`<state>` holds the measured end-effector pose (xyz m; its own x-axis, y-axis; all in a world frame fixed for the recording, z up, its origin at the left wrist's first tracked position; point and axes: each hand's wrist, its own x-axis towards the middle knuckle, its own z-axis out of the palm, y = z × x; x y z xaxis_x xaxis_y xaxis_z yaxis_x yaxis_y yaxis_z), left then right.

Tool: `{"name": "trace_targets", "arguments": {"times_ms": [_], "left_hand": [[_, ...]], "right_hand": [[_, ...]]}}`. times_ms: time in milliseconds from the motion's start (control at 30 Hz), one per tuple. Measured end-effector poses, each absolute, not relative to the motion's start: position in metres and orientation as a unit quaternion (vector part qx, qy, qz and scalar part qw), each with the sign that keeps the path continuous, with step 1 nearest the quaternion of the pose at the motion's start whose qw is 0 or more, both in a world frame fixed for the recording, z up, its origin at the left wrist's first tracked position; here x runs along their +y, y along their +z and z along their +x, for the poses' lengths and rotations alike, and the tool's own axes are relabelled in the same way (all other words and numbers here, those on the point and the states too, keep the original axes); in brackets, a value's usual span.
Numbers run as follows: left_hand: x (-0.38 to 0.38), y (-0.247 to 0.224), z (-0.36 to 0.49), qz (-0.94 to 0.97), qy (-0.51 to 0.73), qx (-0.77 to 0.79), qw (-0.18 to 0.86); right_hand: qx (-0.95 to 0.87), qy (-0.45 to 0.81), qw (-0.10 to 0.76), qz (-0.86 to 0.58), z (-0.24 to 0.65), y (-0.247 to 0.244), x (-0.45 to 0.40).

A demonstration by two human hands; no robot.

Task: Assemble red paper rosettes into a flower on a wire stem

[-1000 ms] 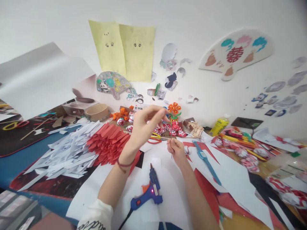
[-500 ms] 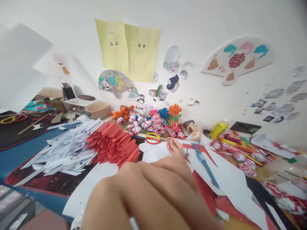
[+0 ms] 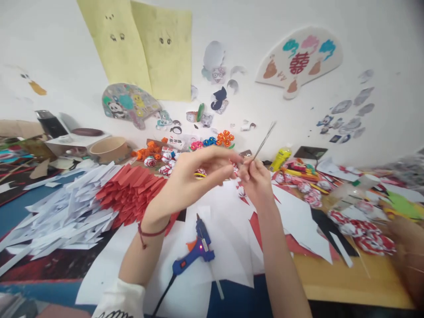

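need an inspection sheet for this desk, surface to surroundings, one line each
Surface: white paper over a blue top; wooden top at right.
Job's things: thin strands; glue gun on the paper, red light lit.
Clutter: white strips and red pieces heaped at left.
Right hand: pinching the strands.
Left hand: curved beside it; hold unclear.
Cables: dark cord from glue gun to lower picture edge.
Surroundings: yellow sheets and decorated fans on wall.

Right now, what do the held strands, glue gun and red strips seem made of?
Strands: perhaps dull metal wire, being grey, slender and straight. Glue gun: likely smooth plastic, its blue body evenly coloured. Red strips: apparently matte paper, thin and crisp-edged.
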<state>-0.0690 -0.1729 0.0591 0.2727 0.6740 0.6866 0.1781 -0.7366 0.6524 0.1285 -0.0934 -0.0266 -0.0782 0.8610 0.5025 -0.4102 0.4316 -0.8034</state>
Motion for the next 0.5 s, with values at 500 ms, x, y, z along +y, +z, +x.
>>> {"name": "trace_targets", "arguments": {"times_ms": [500], "left_hand": [[-0.141,0.047,-0.055,0.721,0.601,0.337,-0.076]], "right_hand": [[-0.593,0.399,0.643,-0.277,0.123,0.014,-0.129]]}}
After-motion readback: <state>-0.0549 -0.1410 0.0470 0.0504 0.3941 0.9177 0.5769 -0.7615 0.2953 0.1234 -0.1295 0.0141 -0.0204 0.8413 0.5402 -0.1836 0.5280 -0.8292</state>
